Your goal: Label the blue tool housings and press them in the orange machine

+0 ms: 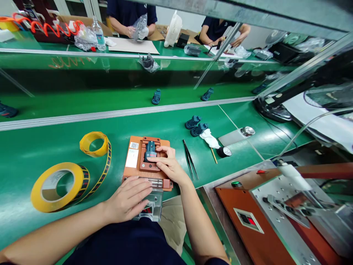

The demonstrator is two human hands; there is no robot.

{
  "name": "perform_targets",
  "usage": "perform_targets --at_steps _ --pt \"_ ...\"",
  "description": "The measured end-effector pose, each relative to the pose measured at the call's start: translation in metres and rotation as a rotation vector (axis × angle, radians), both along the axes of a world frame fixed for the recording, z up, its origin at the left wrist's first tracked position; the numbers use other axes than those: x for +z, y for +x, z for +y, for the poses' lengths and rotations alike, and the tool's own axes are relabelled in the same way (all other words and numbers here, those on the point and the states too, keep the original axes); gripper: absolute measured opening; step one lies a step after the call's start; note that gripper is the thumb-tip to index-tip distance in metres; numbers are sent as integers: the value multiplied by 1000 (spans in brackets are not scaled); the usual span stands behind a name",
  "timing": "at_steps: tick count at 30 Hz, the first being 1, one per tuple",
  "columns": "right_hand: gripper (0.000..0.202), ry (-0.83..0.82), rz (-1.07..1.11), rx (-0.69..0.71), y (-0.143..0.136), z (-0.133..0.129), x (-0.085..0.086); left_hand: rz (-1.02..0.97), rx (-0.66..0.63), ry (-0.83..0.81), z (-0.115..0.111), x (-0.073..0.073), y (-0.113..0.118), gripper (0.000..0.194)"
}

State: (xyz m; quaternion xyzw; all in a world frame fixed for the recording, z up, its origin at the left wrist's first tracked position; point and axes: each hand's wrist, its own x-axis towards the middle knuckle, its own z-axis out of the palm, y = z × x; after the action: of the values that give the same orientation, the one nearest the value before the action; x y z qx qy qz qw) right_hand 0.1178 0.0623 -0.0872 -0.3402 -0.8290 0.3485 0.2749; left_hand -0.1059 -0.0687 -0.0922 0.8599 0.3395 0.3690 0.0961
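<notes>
Right hand [172, 168] is reaching in over the fixture [132, 171], its fingers standing apart, and one extended fingertip is touching the label area of the blue housing [150, 146]; no grip is closing around it. That housing is lying in the brown nest [146, 168] at the fixture's middle. Left hand [129, 198] is lying flat at seven o'clock from the housing, fingers straight and side by side, covering part of the metal rods [156, 182] and the clear plastic piece [157, 204]; its underside is hidden, so I cannot tell whether it is gripping.

Around the fixture, black tweezers [189, 158] are lying at three o'clock, with a round dial gauge [227, 151] sitting farther out that way. Two loose housings [199, 129] are resting near each other at two o'clock. A large yellow tape roll [74, 167] is lying between eight and nine, its strip curving toward a smaller yellow coil [95, 151] between nine and ten. At four o'clock, an orange machine [237, 209] is standing. Toward twelve, a co-worker [132, 14] is holding a clear bag [140, 24].
</notes>
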Motion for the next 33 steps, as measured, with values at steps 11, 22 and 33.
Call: perform_targets --at_steps 11,22,33 --pt "44 41 -260 -297 -28 -1 35 -85 46 67 7 14 4 46" --pt "48 97 169 -350 0 -57 92 -1066 89 -917 96 99 42 47" --pt "35 -545 847 -431 11 -80 80 -1090 -88 -876 89 111 95 34"
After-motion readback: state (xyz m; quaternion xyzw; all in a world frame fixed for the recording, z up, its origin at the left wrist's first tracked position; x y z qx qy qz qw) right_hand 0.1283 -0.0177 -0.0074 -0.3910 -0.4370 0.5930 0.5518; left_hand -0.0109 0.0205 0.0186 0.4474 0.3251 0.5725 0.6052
